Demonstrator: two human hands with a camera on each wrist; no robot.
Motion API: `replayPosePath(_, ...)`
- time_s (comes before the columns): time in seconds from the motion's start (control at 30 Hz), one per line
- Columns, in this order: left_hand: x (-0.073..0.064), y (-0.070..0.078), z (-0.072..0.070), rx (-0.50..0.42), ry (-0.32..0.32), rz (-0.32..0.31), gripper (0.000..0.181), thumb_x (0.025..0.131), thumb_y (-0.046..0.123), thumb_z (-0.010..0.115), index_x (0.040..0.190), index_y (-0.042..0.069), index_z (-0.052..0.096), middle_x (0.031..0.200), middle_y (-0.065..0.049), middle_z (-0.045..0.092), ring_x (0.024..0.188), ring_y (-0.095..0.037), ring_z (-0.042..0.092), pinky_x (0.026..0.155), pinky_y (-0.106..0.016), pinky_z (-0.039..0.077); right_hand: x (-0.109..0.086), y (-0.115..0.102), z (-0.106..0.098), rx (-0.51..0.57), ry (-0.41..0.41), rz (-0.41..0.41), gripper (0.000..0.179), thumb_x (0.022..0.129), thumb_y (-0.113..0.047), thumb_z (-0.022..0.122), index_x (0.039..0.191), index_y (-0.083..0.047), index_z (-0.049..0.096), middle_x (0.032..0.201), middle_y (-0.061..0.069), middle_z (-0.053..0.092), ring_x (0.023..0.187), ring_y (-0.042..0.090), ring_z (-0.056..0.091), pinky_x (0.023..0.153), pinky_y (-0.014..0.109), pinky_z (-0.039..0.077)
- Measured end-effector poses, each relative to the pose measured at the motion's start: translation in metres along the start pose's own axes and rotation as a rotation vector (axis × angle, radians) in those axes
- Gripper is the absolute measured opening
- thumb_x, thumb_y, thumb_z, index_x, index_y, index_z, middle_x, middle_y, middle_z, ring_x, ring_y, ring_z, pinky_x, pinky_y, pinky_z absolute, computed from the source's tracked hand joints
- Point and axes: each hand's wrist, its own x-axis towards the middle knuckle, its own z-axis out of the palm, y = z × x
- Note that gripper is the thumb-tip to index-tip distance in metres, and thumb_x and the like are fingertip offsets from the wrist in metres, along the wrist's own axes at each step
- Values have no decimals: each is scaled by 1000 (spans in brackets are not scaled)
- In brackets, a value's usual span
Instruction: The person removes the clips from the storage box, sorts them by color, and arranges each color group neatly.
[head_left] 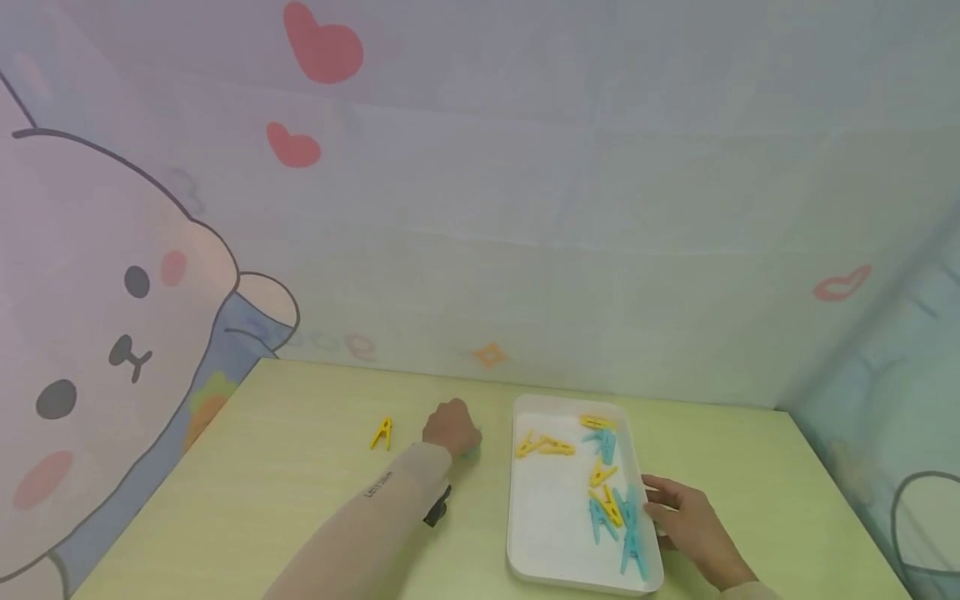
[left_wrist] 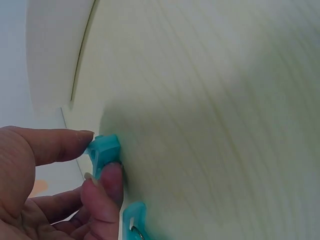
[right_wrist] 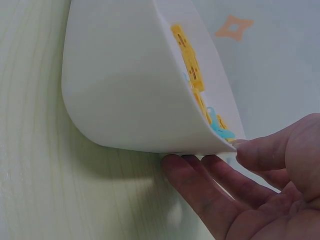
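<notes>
My left hand is over the left-middle of the table, its thumb and fingertips pinching a teal clothespin just at the tabletop. A second teal clothespin lies close below those fingers in the left wrist view. To the left of that hand lies a yellow clothespin. My right hand grips the right edge of a white tray, thumb at the rim and fingers against the outer wall. Several yellow clothespins and teal clothespins lie in the tray, mostly along its right side.
The pale wooden table ends at a printed cloth backdrop behind it. A dark strap piece sits at the left wrist. A dark curved line shows at the far right.
</notes>
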Motion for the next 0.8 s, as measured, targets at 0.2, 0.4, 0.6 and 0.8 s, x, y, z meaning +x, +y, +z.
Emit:
replayPosePath(0.2,5,-1,6,25,5,8,37,78,-2,60,56,13,34,49,5,28,42,-9,27,37,-23,25,1,2,-1,-5,-1,1,45,99,-3,55,141,8,45,132,34,52,102,33,66,69,43,59)
replayPosePath(0.4,3,-2,6,25,3,-9,40,78,-2,60,55,14,32,48,6,26,41,-9,25,37,-23,23,2,3,1,-1,-2,-2,45,98,-2,55,141,9,45,131,34,53,100,32,66,69,43,59)
replayPosePath(0.6,1,-2,4,8,5,-5,39,78,0,60,54,15,32,45,6,25,40,-8,25,37,-22,22,2,2,2,-2,-3,-3,45,98,-1,55,140,9,45,131,34,53,99,31,66,69,43,59)
replayPosePath(0.8,0,4,-2,-36,28,10,36,75,3,58,53,15,34,44,7,25,40,-8,22,36,-23,20,2,0,-1,-7,-9,-4,45,98,-1,55,141,9,45,132,34,52,102,33,65,70,43,59)
